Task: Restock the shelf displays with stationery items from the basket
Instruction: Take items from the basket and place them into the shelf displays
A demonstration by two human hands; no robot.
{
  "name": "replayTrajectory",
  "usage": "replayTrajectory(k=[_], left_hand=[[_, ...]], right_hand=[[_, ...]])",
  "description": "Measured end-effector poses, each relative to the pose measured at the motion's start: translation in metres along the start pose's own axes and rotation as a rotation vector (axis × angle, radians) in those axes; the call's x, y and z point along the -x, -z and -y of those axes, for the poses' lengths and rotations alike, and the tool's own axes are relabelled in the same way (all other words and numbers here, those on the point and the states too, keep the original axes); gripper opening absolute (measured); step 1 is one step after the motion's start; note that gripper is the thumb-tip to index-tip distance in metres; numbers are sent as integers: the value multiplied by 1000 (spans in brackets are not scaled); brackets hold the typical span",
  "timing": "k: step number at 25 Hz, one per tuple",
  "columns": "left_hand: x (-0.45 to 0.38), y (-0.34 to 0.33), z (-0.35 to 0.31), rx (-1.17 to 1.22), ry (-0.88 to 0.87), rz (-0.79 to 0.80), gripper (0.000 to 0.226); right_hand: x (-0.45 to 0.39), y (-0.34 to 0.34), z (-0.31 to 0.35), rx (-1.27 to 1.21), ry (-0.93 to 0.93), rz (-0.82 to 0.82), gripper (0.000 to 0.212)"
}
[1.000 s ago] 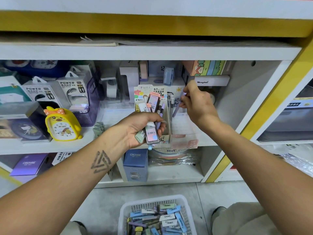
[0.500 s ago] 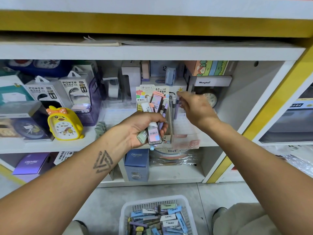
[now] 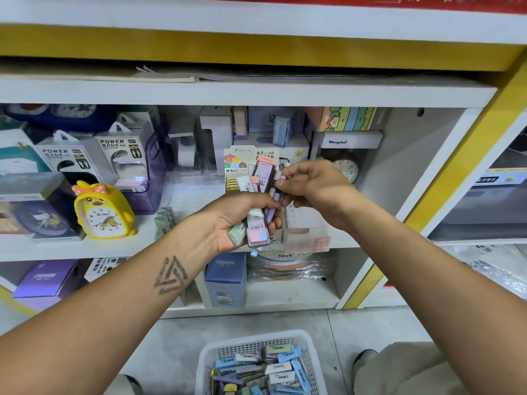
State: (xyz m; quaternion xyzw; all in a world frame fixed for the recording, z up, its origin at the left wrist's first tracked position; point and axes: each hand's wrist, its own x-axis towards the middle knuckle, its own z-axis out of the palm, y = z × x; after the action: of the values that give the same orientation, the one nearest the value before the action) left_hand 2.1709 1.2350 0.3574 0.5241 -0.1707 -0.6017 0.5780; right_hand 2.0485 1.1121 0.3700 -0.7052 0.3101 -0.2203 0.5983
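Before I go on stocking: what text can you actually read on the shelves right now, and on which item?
"POWER BANK": two clear boxes.
"CRUHRE": blue box and purple box.
"0.7 HB": display card.
"Henghui", uncertain: white box.
"12": small digital clock.
Red banner, basket items' labels, barcodes in the left hand: unreadable.

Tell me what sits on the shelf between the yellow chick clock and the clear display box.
In the head view, only a small grey-green folded item stands between the yellow chick clock and the clear display box; otherwise bare white shelf.
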Motion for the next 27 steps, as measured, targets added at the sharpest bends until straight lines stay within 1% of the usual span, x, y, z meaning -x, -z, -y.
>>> replayTrajectory(k=[2,4,6,7,8,10,11,12,13,16,17,18,20,22,24,27], left_hand=[[0,2,-2,39,21,-9,8],[-1,4,-2,41,40,-30,11],[-1,6,-2,4,43,-60,5],[-1,6,-1,-5,42,-76,5],[-2,6,0,-2,44,-86,8],[-3,6,0,24,50,-83,5],[-3,5,0,34,50,-74,3],[-3,5,0,39,48,-66,2],[-4,5,0,38,49,-60,3],[-4,6,-1,37,51,-49,4],[-4,7,-1,34,51,-50,4],[-4,7,-1,30,49,-49,5],[-4,7,0,22,48,-52,6],[-4,5,0,21,54,-50,5],[-3,4,1,24,57,-46,1],[-4,4,1,18,53,-33,8]], right_hand=[[0,5,4,-78,4,-99,14],[-3,15,10,-142,56,-277,11],[-6,25,14,-115,156,-442,13],[-7,28,13,-19,221,-487,14],[-8,29,11,135,279,-506,15],[-7,25,4,452,338,-459,16],[-6,22,0,523,356,-431,16],[-6,20,-2,531,383,-423,17],[-8,17,-2,488,409,-448,18],[-15,20,6,149,412,-605,20],[-17,23,7,138,419,-650,17],[-16,25,6,219,432,-677,12],[-13,24,0,484,471,-634,12],[-9,21,-9,710,495,-490,11],[-7,19,-14,803,476,-365,8],[-9,20,-19,852,458,-331,5]])
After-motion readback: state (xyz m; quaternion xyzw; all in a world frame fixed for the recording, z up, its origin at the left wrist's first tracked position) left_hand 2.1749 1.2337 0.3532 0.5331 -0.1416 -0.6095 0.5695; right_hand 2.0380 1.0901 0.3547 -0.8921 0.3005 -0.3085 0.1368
